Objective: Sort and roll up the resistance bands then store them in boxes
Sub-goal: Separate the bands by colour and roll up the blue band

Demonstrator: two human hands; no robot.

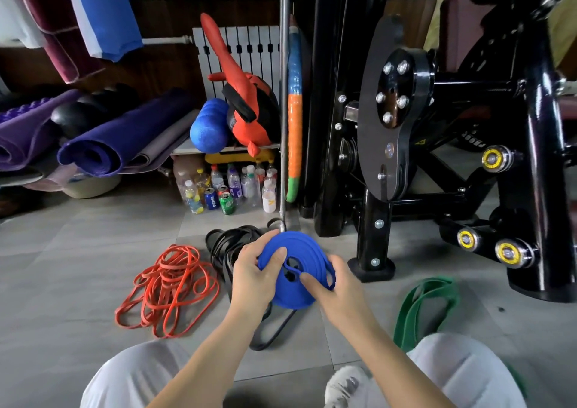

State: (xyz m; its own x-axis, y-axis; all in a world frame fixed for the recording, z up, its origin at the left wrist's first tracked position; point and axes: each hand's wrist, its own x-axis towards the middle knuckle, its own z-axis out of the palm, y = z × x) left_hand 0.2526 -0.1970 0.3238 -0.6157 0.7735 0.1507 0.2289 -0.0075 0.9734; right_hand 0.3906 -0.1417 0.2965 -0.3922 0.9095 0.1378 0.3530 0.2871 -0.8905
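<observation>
A blue resistance band (pixel 298 248), wound into a flat coil, is held in front of me above the floor. My left hand (pixel 254 271) grips its left side, thumb across the coil face. My right hand (pixel 332 284) pinches the coil's right side near the centre hole. On the tiles to the left lies a tangle of thin orange bands (pixel 170 289). Black bands (pixel 229 245) sit in a heap behind and below the coil, partly hidden by my left hand. A wide green band (pixel 421 307) lies folded on the floor to the right. No box is in view.
A black gym machine frame (pixel 381 164) stands close on the right, its foot (pixel 371 267) near the coil. A metal pole (pixel 284 101) rises behind the coil. Bottles and cans (pixel 228 189) crowd under a shelf with rolled mats (pixel 118 139). My knees fill the bottom.
</observation>
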